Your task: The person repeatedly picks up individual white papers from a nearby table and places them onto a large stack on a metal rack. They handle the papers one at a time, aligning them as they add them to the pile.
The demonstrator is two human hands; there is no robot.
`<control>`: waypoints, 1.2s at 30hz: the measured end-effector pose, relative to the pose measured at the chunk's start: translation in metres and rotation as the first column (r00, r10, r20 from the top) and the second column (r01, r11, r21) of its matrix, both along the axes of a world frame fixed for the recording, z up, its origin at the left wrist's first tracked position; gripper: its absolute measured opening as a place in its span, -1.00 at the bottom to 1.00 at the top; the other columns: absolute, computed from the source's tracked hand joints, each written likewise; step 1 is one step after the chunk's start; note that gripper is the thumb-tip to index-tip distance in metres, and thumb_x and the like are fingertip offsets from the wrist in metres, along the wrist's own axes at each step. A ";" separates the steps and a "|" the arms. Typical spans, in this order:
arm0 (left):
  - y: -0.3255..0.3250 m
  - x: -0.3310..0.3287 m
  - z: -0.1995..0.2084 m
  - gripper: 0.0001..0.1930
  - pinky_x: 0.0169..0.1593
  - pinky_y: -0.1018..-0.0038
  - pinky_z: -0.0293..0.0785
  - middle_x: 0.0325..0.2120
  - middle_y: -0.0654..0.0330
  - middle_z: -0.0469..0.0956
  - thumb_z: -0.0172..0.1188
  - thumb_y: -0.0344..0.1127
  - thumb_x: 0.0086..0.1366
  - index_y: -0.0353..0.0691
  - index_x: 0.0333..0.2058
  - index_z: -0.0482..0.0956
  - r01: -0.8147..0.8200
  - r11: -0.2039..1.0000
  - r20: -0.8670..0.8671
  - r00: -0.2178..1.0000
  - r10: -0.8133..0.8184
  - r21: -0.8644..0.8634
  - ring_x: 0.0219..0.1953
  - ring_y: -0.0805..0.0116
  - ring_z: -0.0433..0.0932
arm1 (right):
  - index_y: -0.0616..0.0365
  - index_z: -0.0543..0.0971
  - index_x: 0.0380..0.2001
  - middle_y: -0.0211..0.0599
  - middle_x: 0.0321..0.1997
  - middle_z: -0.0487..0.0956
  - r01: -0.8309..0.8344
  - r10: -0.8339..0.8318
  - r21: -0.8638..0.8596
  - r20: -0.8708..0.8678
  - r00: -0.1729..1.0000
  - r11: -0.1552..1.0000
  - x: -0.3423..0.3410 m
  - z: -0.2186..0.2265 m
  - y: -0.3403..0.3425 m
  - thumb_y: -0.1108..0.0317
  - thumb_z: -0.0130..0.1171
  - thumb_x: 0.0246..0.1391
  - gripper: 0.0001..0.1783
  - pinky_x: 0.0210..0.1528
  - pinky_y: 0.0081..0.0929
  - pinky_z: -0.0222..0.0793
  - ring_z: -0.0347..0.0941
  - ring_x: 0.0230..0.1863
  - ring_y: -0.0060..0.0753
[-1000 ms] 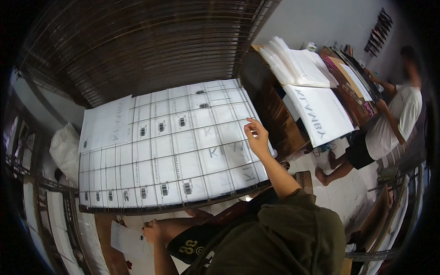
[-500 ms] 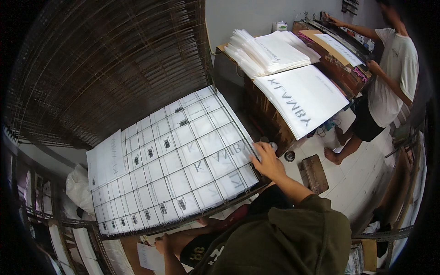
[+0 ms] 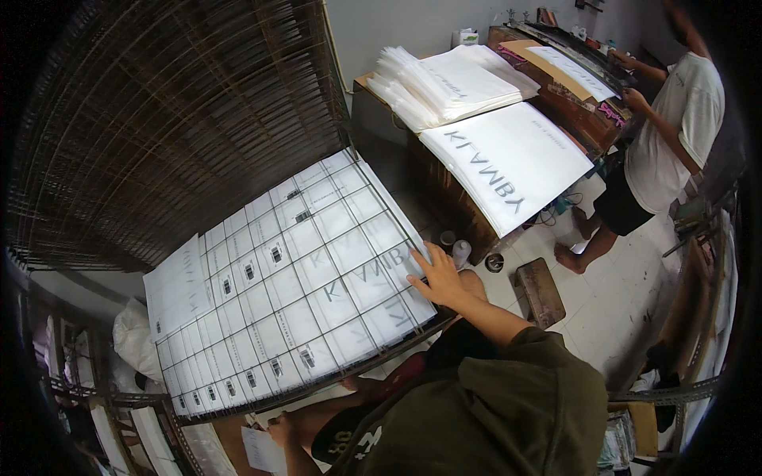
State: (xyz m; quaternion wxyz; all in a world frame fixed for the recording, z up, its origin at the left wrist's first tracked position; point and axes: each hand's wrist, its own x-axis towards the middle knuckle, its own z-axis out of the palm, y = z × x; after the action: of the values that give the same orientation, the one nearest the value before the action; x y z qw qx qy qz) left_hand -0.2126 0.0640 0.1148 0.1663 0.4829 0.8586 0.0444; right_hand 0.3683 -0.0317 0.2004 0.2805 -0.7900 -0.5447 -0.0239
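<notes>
The right grip (image 3: 439, 279) is held with fingers spread over the near right corner of the wire rack (image 3: 346, 367); whether the rim is touched cannot be told. Beneath its wires, white sheets (image 3: 254, 317) are laid out flat, while one loose sheet (image 3: 178, 278) is rested on top at the left. The sheets are judged thin, light, limp and probably slippery, with print easily smudged, so they are best taken by a blank edge. The rack is judged stiff and springy, best held by its outer rim. The left grip (image 3: 279, 429) is seen low beside a small white sheet (image 3: 262, 451); its finger state cannot be told. Farther out, more sheets (image 3: 508, 170) are piled on a bench (image 3: 453, 193).
</notes>
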 end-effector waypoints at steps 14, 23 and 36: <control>-0.005 -0.010 -0.001 -0.40 0.05 0.04 0.40 -0.05 -0.14 0.46 0.19 0.08 -0.03 -0.24 -0.09 0.53 0.025 1.000 0.013 1.000 -0.025 -0.010 -0.04 -0.18 0.49 | 0.10 0.38 0.13 0.15 0.21 0.23 -0.047 0.044 0.078 0.038 0.998 0.996 -0.003 0.008 0.001 -0.02 0.09 0.10 -0.39 0.13 0.04 0.12 0.14 0.20 0.19; -0.006 -0.005 0.005 -0.34 0.05 0.02 0.40 0.00 -0.12 0.43 0.21 0.14 -0.04 -0.18 -0.02 0.51 0.000 1.000 0.032 0.999 0.000 -0.006 0.01 -0.15 0.47 | 0.14 0.49 0.01 -0.06 0.04 0.44 -0.244 0.245 0.325 0.038 0.969 0.914 -0.018 0.040 -0.010 0.22 0.27 -0.02 -0.51 -0.01 -0.19 0.33 0.38 0.01 0.02; -0.007 -0.018 -0.010 -0.32 0.07 0.01 0.36 -0.01 -0.22 0.41 0.16 0.13 0.02 -0.29 -0.01 0.48 0.078 0.996 0.095 0.992 -0.081 0.042 0.00 -0.25 0.44 | 0.07 -0.31 0.36 0.00 0.30 0.16 0.864 0.297 0.458 -0.872 0.390 0.210 0.221 0.195 0.037 0.03 0.47 -0.18 0.32 0.07 -0.01 0.31 0.13 0.28 -0.04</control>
State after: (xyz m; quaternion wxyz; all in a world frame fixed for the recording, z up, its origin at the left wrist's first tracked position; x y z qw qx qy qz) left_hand -0.2302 0.0568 0.1052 0.2001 0.5171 0.8286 0.0773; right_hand 0.5888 0.0054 0.3949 0.8930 -0.4497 0.0161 -0.0040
